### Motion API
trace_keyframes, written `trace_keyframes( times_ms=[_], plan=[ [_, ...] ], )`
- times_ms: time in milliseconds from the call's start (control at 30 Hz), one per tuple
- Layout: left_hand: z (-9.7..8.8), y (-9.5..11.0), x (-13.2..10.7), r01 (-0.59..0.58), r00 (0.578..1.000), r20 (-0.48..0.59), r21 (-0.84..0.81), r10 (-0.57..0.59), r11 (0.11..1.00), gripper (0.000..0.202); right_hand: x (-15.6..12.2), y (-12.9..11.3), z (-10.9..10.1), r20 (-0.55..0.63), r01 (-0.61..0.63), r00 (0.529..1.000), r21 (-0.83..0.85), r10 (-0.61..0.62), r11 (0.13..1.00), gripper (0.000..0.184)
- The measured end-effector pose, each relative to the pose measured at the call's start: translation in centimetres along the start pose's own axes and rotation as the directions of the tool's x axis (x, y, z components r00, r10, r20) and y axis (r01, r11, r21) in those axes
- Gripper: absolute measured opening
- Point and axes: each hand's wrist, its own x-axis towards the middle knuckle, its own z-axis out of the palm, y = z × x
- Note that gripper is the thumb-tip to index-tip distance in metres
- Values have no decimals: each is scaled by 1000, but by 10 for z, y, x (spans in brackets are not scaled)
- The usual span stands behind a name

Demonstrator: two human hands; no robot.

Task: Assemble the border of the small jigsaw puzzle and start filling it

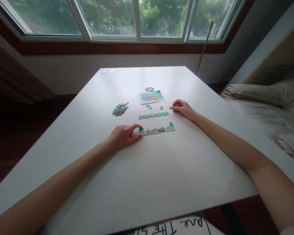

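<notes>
Picture card behind puzzle strips, piece pile to their left.

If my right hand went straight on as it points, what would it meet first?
Probably the lone puzzle piece, left of the pinched piece in your right hand, though the upper strip lies close.

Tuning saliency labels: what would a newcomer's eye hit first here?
Probably the white table, filling mid-view. On it, the left hand touches the left end of the lower puzzle strip, while the right hand holds a green puzzle piece farther right. Bright windows span most of the top.
</notes>
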Motion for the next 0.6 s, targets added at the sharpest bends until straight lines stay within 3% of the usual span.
trace_keyframes(
  times_ms=[600],
  plan=[
    [0, -2, 0, -26, 1000, -14, 4, 26, 1000, 36, -1, -3, 0, 28, 39, 999, -120, -36, 992, 34]
  ],
)
